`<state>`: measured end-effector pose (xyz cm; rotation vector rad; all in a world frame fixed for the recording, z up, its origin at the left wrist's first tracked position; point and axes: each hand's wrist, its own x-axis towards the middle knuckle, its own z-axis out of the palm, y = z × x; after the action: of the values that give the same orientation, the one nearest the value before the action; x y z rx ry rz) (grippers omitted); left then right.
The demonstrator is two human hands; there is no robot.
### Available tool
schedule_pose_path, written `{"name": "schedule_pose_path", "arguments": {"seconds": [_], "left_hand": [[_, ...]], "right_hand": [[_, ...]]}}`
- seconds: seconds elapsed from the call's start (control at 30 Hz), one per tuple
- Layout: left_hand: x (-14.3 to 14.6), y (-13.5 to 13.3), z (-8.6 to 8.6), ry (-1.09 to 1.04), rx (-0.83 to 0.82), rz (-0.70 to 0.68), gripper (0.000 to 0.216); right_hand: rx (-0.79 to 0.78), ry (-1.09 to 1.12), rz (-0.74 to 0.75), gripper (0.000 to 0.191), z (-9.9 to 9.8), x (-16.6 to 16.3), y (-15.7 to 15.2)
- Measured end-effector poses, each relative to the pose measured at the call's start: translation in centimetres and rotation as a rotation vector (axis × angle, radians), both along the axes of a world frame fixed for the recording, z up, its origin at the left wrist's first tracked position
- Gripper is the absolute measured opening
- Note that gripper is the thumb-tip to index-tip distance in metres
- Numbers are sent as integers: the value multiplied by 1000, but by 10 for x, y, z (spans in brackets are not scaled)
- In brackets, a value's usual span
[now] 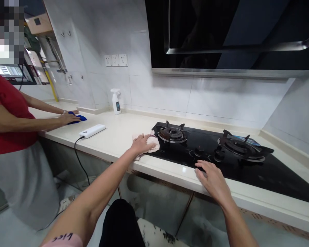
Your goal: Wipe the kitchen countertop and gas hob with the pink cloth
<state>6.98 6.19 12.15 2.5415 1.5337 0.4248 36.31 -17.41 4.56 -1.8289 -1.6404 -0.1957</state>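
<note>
My left hand [141,144] presses a pale pink cloth [154,140] onto the white countertop [118,135], right at the left edge of the black gas stove [206,137]. Its fingers curl over the cloth, and part of the cloth hangs below the palm. My right hand [212,178] rests at the stove's front edge with fingers apart and nothing in them. Just beyond it are two control knobs [199,151]. A left burner [172,133] and a right burner [242,147] sit on the stove's glass top.
A co-worker in a red top [10,106] leans at the left, a hand on a blue cloth [77,118]. A white spray bottle [116,103] stands by the wall. A white corded device [92,131] lies on the counter. The range hood [221,37] overhangs the stove.
</note>
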Motion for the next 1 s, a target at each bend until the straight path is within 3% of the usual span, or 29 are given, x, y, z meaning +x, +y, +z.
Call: {"name": "schedule_pose_path", "arguments": {"seconds": [0.1,0.2,0.33,0.43,0.63,0.77,0.9,1.0], "left_hand": [[18,-6,2,-3,31,-33,75],[34,-36,-6,-5,70,-103,74],[53,-86,-21,-79,182,-401,62],[65,-102,-28,-138,231,-534,54],[86,-85,-16,-380,217,-352,53],[119,-81,0,-471,299,-355,55],[164,-72,0,-202,152,-387,64],[181,-59,-5,-67,44,-424,72]], "right_hand": [[-12,4,5,38,1,0,0],[-14,11,7,38,-1,2,0],[5,15,9,38,-4,3,2],[14,9,16,38,-6,4,2],[18,-22,9,38,-3,0,0],[13,-1,10,38,2,-4,-2],[-9,17,24,40,2,-1,-3],[-31,20,36,42,0,5,-3]]}}
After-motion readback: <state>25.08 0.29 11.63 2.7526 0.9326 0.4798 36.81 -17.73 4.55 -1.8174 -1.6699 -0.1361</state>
